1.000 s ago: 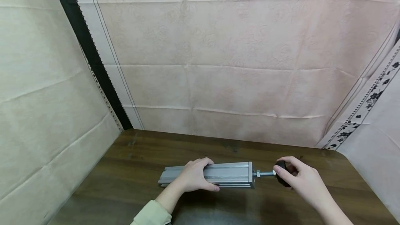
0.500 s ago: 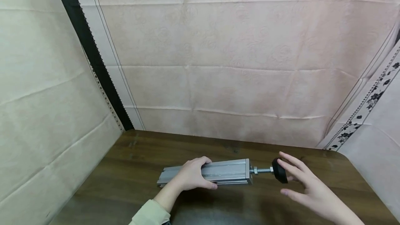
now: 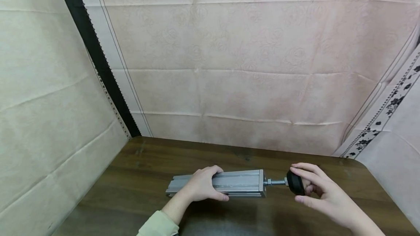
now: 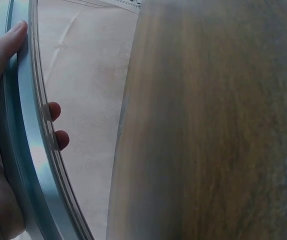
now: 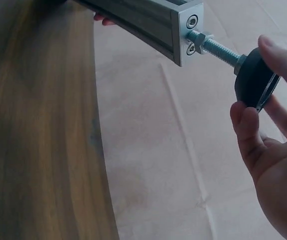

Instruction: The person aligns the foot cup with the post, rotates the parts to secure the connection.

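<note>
My left hand [image 3: 201, 185] grips a silver aluminium profile [image 3: 242, 181] around its middle, with the thumb along the near side; two fingertips [image 4: 62, 140] show past its edge in the left wrist view. A threaded rod [image 5: 222, 52] with a hex nut [image 5: 201, 43] juts from the profile's end plate [image 5: 186, 37], which has two screws. At the rod's outer end is a round black levelling foot [image 3: 295, 183]. My right hand [image 3: 325, 190] holds this foot by its rim, thumb and fingers on opposite sides. The palm faces the foot's underside.
A dark wood-grain table [image 3: 144, 181] lies below the profile. Pale patterned cloth [image 3: 242, 65] hangs behind it, with more cloth at the left [image 3: 55, 119] and right. A black strip [image 3: 98, 57] runs down the left corner.
My right hand let go of the levelling foot with spread fingers, then took hold of its rim again. The profile's right end rose a little and came back down; my left hand kept its grip.
</note>
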Demonstrator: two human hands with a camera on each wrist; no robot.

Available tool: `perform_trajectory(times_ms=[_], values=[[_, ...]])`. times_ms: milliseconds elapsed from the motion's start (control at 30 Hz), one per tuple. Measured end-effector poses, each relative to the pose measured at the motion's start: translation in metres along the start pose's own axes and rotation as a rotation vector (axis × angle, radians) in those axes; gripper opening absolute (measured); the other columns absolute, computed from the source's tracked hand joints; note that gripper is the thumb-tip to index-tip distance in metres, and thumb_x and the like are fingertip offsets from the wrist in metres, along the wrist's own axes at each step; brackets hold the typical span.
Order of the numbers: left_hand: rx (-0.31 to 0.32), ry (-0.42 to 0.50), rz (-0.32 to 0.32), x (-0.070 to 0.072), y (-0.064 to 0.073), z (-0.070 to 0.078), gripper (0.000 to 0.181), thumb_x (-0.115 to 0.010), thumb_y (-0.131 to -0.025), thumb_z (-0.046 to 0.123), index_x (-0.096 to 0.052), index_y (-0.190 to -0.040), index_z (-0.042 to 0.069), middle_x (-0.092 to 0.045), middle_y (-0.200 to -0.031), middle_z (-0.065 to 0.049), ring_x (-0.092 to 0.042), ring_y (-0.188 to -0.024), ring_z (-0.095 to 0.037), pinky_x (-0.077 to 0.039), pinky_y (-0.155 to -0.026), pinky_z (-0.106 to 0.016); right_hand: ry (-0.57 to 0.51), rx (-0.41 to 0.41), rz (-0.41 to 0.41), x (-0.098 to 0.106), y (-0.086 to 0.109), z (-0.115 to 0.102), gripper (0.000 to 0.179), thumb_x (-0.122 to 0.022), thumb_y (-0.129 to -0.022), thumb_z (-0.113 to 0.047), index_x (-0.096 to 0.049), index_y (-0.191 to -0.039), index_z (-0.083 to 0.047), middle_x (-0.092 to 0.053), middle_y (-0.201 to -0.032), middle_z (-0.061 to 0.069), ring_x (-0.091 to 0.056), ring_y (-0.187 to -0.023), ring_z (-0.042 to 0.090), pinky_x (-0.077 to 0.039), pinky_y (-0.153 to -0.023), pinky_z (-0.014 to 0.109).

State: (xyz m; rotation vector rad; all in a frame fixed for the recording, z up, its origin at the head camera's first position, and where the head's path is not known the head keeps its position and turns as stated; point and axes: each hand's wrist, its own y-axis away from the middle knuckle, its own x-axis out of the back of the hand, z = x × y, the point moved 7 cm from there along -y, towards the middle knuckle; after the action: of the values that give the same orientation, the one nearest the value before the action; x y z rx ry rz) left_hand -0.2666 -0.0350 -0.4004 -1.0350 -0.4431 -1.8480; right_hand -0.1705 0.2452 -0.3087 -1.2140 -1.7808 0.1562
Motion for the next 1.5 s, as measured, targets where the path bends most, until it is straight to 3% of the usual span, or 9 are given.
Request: perform_trajectory(times_ms=[467, 567, 667, 900, 1067, 1200, 1300, 1400, 1500], values=[[0.010, 0.032, 0.000, -0.002, 0.000, -0.002, 0.072, -0.078, -0.062, 0.057, -0.057, -0.119, 0.020, -0.058, -0.116, 0.006, -0.052, -0.103, -0.016, -0.040, -0.088, -0.044, -0.066, -0.153, 0.160, -0.002, -0.004, 0.010, 0.066, -0.069, -0.073, 0.015, -0.048, -0.133, -0.002, -0.047, -0.116, -0.006, -0.060, -0.069, 0.008, -0.044, -0.054, 0.024], [0.011, 0.029, 0.002, -0.002, 0.000, -0.002, 0.071, -0.078, -0.062, 0.057, -0.057, -0.119, 0.020, -0.058, -0.116, 0.006, -0.052, -0.103, -0.015, -0.039, -0.089, -0.044, -0.088, -0.233, 0.197, -0.003, -0.003, 0.014, 0.061, -0.066, -0.077, 0.013, -0.049, -0.133, -0.005, -0.049, -0.112, -0.009, -0.064, -0.073, 0.010, -0.046, -0.053, 0.026], [0.007, 0.022, 0.008, -0.002, 0.000, -0.002, 0.071, -0.078, -0.062, 0.058, -0.057, -0.118, 0.020, -0.058, -0.116, 0.006, -0.053, -0.103, -0.015, -0.038, -0.090, -0.044, -0.071, -0.343, 0.223, -0.003, -0.002, 0.019, 0.054, -0.067, -0.081, 0.006, -0.052, -0.131, -0.011, -0.050, -0.106, -0.010, -0.059, -0.061, 0.008, -0.043, -0.048, 0.027], [0.008, -0.004, 0.014, -0.002, 0.000, -0.002, 0.075, -0.077, -0.059, 0.061, -0.057, -0.119, 0.020, -0.059, -0.117, 0.005, -0.053, -0.105, -0.016, -0.038, -0.091, -0.044, 0.039, -0.649, 0.227, -0.003, 0.000, 0.030, 0.030, -0.063, -0.090, -0.025, -0.057, -0.119, -0.019, -0.055, -0.100, 0.007, -0.051, -0.047, 0.017, -0.042, -0.046, 0.030], [-0.002, -0.021, 0.013, -0.005, 0.000, -0.003, 0.075, -0.077, -0.059, 0.062, -0.057, -0.118, 0.020, -0.059, -0.115, 0.006, -0.053, -0.105, -0.014, -0.038, -0.092, -0.042, 0.101, -0.736, 0.184, -0.004, -0.002, 0.033, 0.027, -0.056, -0.094, -0.035, -0.058, -0.113, -0.015, -0.058, -0.086, 0.004, -0.050, -0.049, 0.015, -0.048, -0.050, 0.030], [0.001, -0.019, 0.023, -0.005, 0.001, -0.003, 0.075, -0.077, -0.058, 0.063, -0.057, -0.118, 0.021, -0.059, -0.115, 0.006, -0.053, -0.104, -0.015, -0.039, -0.090, -0.042, 0.120, -0.643, 0.151, -0.004, -0.001, 0.032, 0.025, -0.047, -0.099, -0.030, -0.055, -0.117, -0.014, -0.055, -0.069, -0.001, -0.051, -0.050, 0.013, -0.046, -0.051, 0.028], [0.001, -0.014, 0.018, -0.004, 0.001, -0.002, 0.075, -0.077, -0.058, 0.063, -0.057, -0.118, 0.021, -0.059, -0.116, 0.006, -0.053, -0.105, -0.016, -0.039, -0.090, -0.043, 0.070, -0.396, 0.108, -0.004, -0.001, 0.026, 0.038, -0.051, -0.097, -0.014, -0.043, -0.134, -0.011, -0.061, -0.095, -0.004, -0.059, -0.072, 0.008, -0.047, -0.060, 0.025], [-0.005, -0.009, 0.007, -0.005, 0.000, -0.002, 0.076, -0.076, -0.059, 0.063, -0.057, -0.119, 0.020, -0.059, -0.116, 0.006, -0.053, -0.106, -0.014, -0.037, -0.092, -0.043, 0.003, -0.184, 0.026, -0.004, 0.004, 0.020, 0.079, -0.068, -0.081, 0.000, -0.024, -0.146, -0.004, -0.038, -0.137, -0.007, -0.053, -0.103, 0.004, -0.047, -0.075, 0.022], [-0.003, 0.001, 0.008, -0.003, -0.001, -0.002, 0.076, -0.077, -0.059, 0.062, -0.057, -0.119, 0.020, -0.059, -0.116, 0.006, -0.053, -0.106, -0.014, -0.036, -0.093, -0.044, 0.004, -0.144, -0.038, -0.005, 0.010, 0.020, 0.104, -0.082, -0.067, -0.002, -0.016, -0.149, -0.004, -0.025, -0.146, -0.005, -0.048, -0.112, 0.001, -0.044, -0.081, 0.019]])
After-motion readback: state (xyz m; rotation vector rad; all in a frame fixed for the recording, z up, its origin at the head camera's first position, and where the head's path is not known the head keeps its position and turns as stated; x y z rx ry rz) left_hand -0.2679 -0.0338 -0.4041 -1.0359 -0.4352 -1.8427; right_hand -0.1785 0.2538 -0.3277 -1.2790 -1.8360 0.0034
